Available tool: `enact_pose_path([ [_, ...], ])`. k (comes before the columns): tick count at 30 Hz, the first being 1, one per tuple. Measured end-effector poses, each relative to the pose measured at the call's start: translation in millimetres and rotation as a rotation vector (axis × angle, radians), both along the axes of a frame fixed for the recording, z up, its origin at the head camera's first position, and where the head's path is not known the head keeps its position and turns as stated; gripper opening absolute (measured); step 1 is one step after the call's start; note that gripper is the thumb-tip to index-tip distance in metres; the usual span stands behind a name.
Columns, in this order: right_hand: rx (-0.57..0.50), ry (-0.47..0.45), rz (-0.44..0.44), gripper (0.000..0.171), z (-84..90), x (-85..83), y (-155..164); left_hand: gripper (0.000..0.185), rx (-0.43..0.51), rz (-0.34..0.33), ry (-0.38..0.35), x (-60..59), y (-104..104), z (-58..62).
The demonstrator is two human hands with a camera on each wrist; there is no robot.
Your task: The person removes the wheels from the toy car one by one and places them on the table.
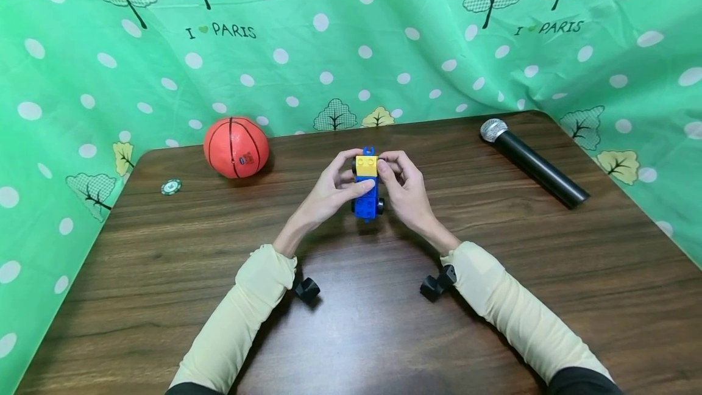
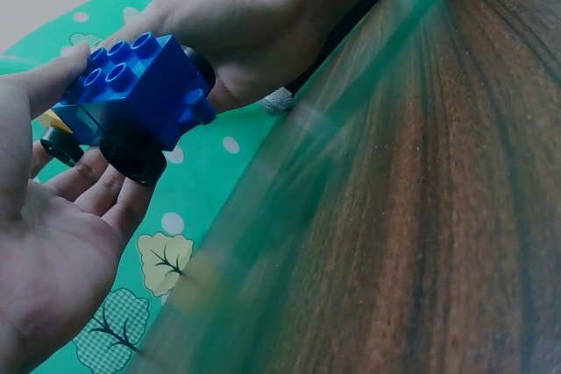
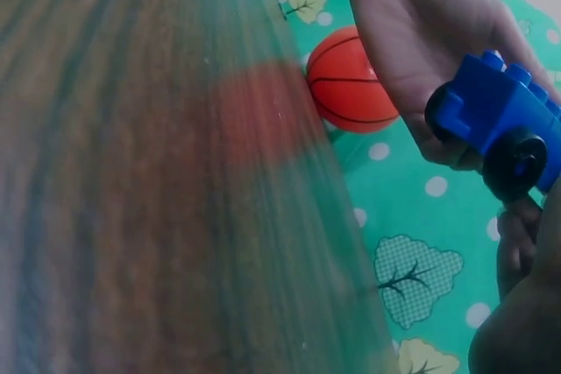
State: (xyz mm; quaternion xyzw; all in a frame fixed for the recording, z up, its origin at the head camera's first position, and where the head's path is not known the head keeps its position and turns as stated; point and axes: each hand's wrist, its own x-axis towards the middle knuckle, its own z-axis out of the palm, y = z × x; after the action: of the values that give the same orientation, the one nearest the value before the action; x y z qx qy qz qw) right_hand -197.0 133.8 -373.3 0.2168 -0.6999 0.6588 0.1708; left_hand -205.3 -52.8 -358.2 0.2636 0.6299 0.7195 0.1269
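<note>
Over the counter (image 1: pixel 362 334), toward the middle of its far edge: here's the toy car (image 1: pixel 366 202), up between two hands, hook end pointing at the cloth.
Car: blue studded blocks at the near end, a yellow block (image 1: pixel 366 166) ahead of them, black wheels (image 1: pixel 381 206) at the sides, and a blue hook (image 1: pixel 368 151) right at the front!
Left hand (image 1: pixel 332 192): grip clamped on the car, thumb laid across the blue top, fingers beneath and along the side.
Right hand (image 1: pixel 407 195): grip closed at the front of the car, thumb and fingers pinching beside the yellow block; exactly which part they have, I can't tell.
Ball: over by the far-left corner, a red ball (image 1: pixel 236 147) with black lines.
Chip: a green-and-white chip (image 1: pixel 171 186), lying flat between that ball and the left edge.
Microphone: near the far-right corner, the black microphone (image 1: pixel 534 164) lies aslant, silver head to the far edge.
Backdrop: green cloth (image 1: pixel 307 47), white dots, printed trees and "PARIS" behind the counter.
</note>
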Motion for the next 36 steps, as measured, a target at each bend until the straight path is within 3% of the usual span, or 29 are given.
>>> enact_pose_path([
  [5, 0.036, 0.024, -0.039, 0.024, -0.3, 0.9, -0.7, 0.054, 0.002, 0.003, -0.001, -0.5, -0.1, -0.8],
  [14, 0.09, 0.017, -0.12, 0.019, 2.9, 2.2, -2.2, 0.055, -0.014, 0.036, 0.029, 0.8, -0.5, -2.9],
  [22, 0.121, 0.032, -0.103, 0.02, 1.9, 1.9, 0.9, 0.056, -0.036, 0.051, 0.033, 0.5, 0.7, -2.8],
  [28, 0.138, 0.016, -0.075, 0.024, 2.4, 4.0, 0.4, 0.055, 0.001, 0.038, 0.011, 1.1, 3.4, -1.9],
  [36, 0.123, 0.142, -0.149, 0.023, -0.1, 3.9, -6.5, 0.056, 0.041, 0.014, -0.003, 0.2, 3.9, -2.8],
])
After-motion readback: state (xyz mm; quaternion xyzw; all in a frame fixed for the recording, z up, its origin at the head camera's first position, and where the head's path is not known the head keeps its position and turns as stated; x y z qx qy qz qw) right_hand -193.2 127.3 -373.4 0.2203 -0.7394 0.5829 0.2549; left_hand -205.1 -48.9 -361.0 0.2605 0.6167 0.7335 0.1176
